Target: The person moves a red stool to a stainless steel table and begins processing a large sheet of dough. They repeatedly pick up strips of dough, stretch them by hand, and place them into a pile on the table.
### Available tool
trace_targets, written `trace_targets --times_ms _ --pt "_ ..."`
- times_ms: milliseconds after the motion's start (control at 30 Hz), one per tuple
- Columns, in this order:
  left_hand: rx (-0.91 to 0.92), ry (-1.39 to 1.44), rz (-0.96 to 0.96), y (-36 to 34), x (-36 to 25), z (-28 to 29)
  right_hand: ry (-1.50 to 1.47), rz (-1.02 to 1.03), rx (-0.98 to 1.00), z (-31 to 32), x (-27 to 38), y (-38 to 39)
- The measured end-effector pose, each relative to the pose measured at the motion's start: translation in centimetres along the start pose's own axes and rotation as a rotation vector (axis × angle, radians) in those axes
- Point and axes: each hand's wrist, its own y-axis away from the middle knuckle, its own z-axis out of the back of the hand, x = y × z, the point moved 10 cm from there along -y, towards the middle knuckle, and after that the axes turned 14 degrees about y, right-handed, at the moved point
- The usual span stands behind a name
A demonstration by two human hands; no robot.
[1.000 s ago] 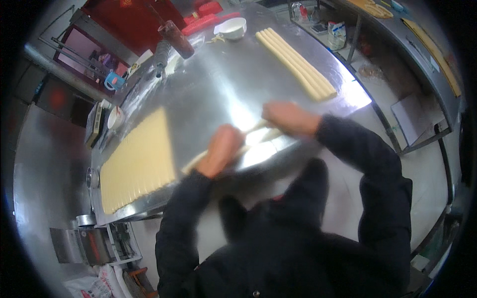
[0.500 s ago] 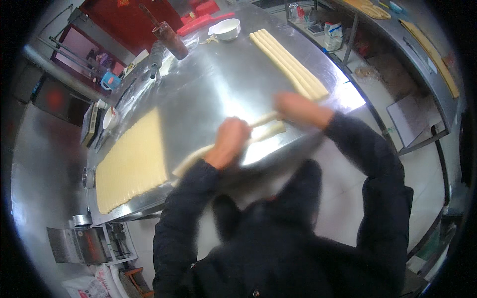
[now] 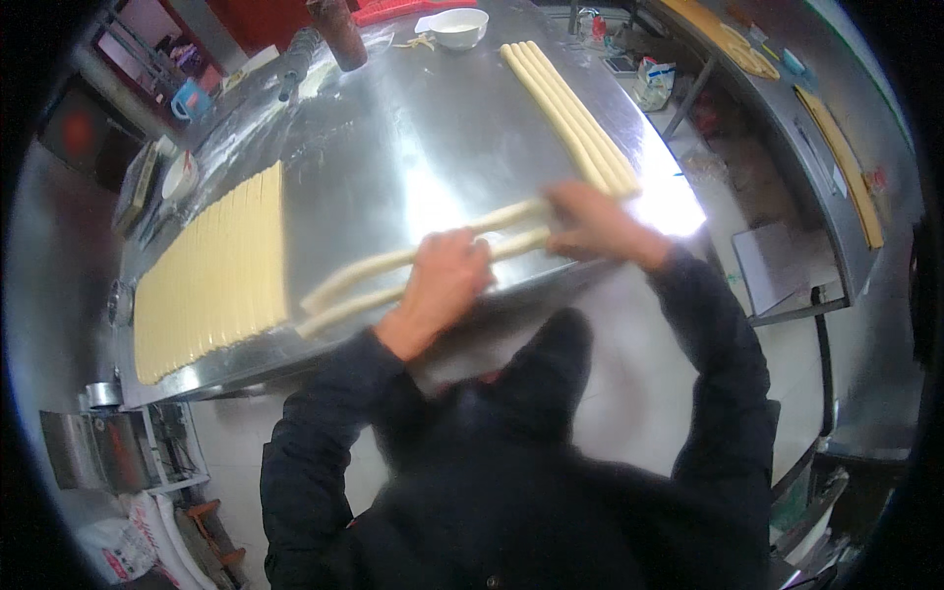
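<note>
Two pale dough strips stretch side by side along the front of the steel table. My left hand, its fingers curled, grips the strips near their middle. My right hand is closed round their right ends, somewhat blurred. Left of them lies a flat dough sheet cut into many narrow strips, its right edge near the loose strips' left ends. Beyond my right hand, several long dough rolls lie side by side at the table's right side.
At the back stand a white bowl, a dark reddish cylinder and a grey roller amid flour. A small bowl and blue jug are at left. A steel shelf with a wooden board runs along the right.
My right hand has moved rightward, and the two strips now show longer and more separately on either side of my left hand. The view has shifted, so the table appears farther left and higher.
</note>
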Motion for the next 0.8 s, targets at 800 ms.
trace_targets --times_ms 800 --pt "-0.096 -0.072 0.106 -0.8 1.0 -2.2 0.286 0.346 -0.395 -2.4 4.5 -1.8"
